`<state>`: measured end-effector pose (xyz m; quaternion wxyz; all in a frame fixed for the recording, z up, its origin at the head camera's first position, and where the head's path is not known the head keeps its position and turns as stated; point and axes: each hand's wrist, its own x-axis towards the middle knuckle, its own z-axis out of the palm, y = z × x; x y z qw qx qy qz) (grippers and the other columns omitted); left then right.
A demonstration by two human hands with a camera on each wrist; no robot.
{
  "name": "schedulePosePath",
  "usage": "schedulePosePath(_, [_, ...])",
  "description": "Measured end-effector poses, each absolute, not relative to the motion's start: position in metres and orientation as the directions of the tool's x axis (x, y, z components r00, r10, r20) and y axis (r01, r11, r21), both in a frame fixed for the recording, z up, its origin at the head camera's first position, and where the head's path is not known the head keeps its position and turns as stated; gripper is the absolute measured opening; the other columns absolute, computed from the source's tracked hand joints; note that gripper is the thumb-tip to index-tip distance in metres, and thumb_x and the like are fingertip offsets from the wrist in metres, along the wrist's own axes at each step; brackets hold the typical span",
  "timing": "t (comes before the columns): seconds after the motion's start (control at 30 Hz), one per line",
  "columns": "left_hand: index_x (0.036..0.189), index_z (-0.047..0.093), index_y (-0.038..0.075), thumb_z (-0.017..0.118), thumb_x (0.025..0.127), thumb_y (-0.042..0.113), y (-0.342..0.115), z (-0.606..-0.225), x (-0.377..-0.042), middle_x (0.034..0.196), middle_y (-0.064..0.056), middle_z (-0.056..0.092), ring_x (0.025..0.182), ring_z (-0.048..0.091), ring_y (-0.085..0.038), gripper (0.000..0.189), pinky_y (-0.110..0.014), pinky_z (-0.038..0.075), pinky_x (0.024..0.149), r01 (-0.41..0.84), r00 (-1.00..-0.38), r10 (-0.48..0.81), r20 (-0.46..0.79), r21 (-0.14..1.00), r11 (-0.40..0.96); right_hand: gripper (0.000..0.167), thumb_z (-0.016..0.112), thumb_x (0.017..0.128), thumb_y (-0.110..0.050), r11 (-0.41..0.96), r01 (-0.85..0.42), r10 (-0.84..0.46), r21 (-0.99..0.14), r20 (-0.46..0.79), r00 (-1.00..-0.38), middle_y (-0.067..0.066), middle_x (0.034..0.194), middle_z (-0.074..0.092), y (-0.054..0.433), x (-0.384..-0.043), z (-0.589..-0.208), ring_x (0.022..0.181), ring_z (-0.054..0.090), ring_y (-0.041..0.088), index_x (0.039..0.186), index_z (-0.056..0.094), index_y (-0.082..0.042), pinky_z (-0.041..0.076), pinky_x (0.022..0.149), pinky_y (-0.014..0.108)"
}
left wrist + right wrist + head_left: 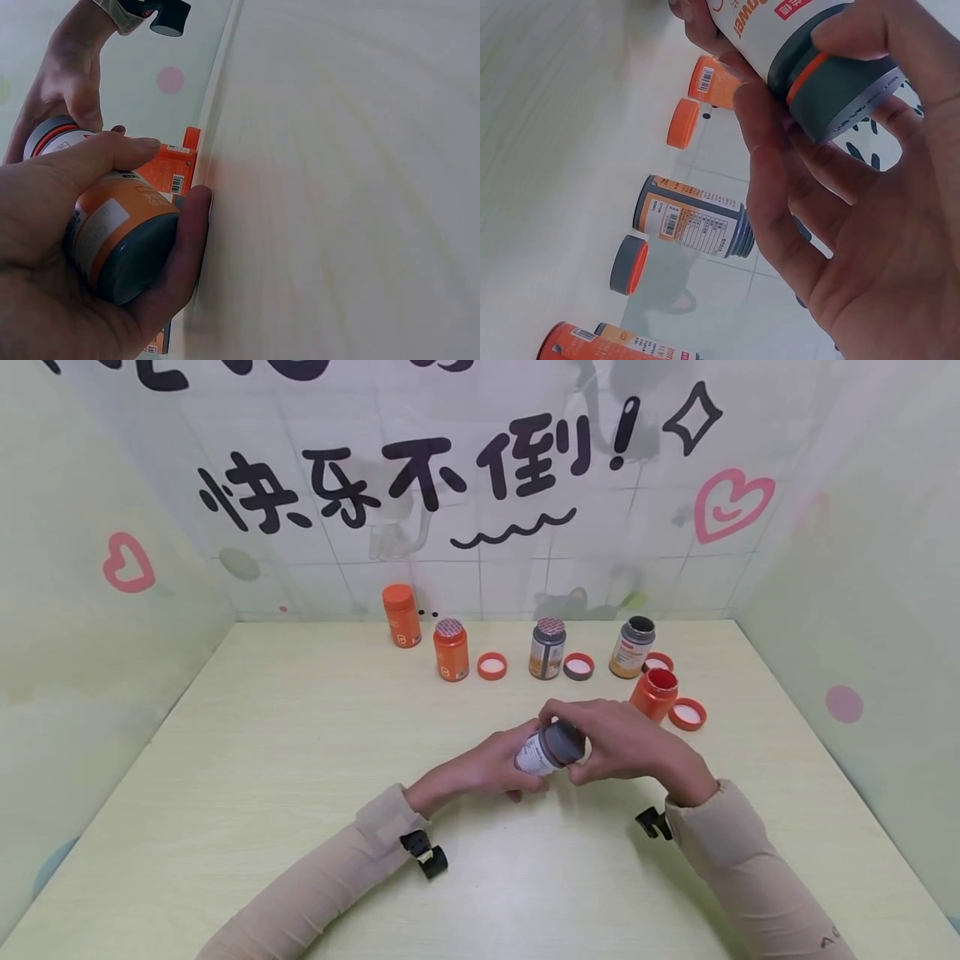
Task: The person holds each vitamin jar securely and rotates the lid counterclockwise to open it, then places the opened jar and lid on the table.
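A grey bottle with a white and orange label is held tilted above the table, its dark grey cap facing right. My left hand grips the bottle's body, with the thumb along one side and fingers round the base, as the left wrist view shows. From the right, my right hand holds the cap, its thumb and fingers set around the edge. In the right wrist view an orange ring shows at the cap's lower edge, and the cap sits on the bottle.
Along the back stand a capped orange bottle, an uncapped orange bottle and a grey bottle, both sealed. At right are an open grey bottle and an open orange bottle. Loose caps lie beside the uncapped bottles, including an orange cap.
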<state>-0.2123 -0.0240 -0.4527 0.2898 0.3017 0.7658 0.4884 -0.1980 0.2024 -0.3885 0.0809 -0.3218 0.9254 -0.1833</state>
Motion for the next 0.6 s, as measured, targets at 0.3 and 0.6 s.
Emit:
schedulePosePath(0.3, [0.135,0.045,0.016,0.075,0.091,0.010,-0.0245,-0.4545,-0.2125,0.121,-0.013,0.056,0.099,0.061,-0.025,0.054,-0.035,0.063,0.064,0.165,-0.669,0.728,-0.150,0.925,0.342,0.068,0.082,0.085,-0.032,0.749,-0.495,-0.580,-0.440,-0.077,-0.811,-0.005,0.109,0.068,0.2033,-0.1956,-0.3864,0.084,0.063,0.015,0.143,0.048,-0.029,0.053,0.069,0.027])
schedulePosePath(0.6, [0.136,0.045,0.017,0.075,0.092,0.011,-0.0238,-0.4563,-0.2136,0.123,-0.012,0.057,0.102,0.061,-0.024,0.054,-0.034,0.063,0.064,0.183,-0.670,0.727,-0.147,0.917,0.354,0.045,0.068,0.090,-0.060,0.834,-0.390,-0.457,-0.390,-0.093,-0.885,-0.007,0.086,0.067,0.1977,-0.1986,-0.3893,0.073,0.058,0.013,0.113,0.066,-0.021,0.049,0.061,0.027])
